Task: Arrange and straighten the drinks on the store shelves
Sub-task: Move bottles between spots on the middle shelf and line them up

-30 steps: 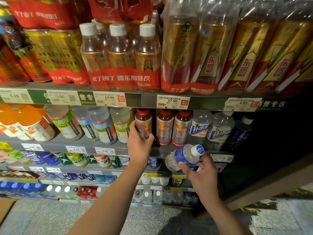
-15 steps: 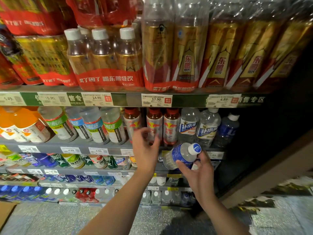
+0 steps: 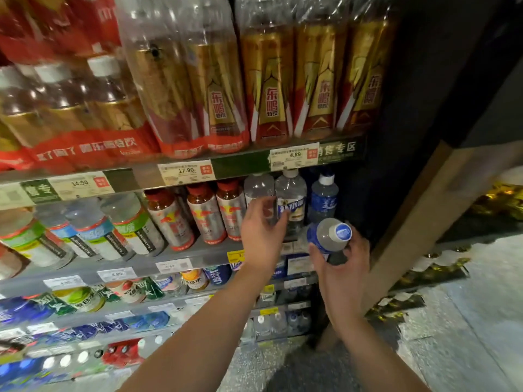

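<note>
Right hand (image 3: 341,267) grips blue-capped bottle (image 3: 329,236) (cap toward camera).

The clear plastic bottle with blue label (image 3: 328,236) is smooth and glossy, and its white and blue cap (image 3: 343,232) looks like matt plastic. The tall gold and red bottles (image 3: 271,89) on the top shelf are wrapped in shiny, wrinkled transparent film. The grey shelf edge (image 3: 198,256) looks like matt painted metal. The white price tags (image 3: 185,172) are paper. The speckled grey floor (image 3: 467,321) looks polished.
</note>
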`<state>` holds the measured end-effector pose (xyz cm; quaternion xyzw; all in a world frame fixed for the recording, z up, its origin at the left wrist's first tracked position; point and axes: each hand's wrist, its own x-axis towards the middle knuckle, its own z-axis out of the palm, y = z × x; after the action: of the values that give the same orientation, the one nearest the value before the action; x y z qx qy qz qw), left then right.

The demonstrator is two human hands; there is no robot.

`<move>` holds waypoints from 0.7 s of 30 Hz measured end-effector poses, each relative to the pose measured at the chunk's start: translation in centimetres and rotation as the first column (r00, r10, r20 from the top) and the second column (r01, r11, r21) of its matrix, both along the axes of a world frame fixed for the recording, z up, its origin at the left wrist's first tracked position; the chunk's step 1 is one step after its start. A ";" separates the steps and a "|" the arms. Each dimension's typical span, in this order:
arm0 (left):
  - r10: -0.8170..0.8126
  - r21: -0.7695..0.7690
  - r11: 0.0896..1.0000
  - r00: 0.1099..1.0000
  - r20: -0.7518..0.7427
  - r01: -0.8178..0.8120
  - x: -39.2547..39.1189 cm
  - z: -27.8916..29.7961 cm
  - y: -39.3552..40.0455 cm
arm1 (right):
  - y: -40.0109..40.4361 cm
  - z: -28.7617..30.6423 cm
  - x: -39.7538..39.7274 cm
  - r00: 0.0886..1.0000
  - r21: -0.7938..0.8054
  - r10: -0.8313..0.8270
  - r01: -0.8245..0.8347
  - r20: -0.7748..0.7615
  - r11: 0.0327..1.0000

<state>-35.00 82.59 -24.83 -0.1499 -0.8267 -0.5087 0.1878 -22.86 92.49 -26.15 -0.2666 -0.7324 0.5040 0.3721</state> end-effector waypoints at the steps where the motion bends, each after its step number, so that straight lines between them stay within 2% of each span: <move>1: 0.017 -0.002 1.000 1.000 0.016 -0.017 -0.1 0.0 0.2 | 0.4 0.4 -0.3 1.000 0.005 -0.015 0.015 -0.006 1.000; 11: 0.078 0.020 0.997 0.997 0.027 -0.079 -1.2 -1.1 0.1 | 2.7 0.9 -2.7 0.999 0.057 -0.001 -0.002 0.047 0.998; 21: 0.124 0.014 0.992 0.992 0.007 -0.124 -2.2 -1.2 -1.0 | 2.7 0.9 -5.2 0.986 0.120 0.080 -0.098 0.147 0.988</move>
<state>-37.21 81.63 -26.00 -0.0952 -0.8312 -0.5027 0.2174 -28.08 95.15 -25.28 -0.2443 -0.7988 0.4523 0.3125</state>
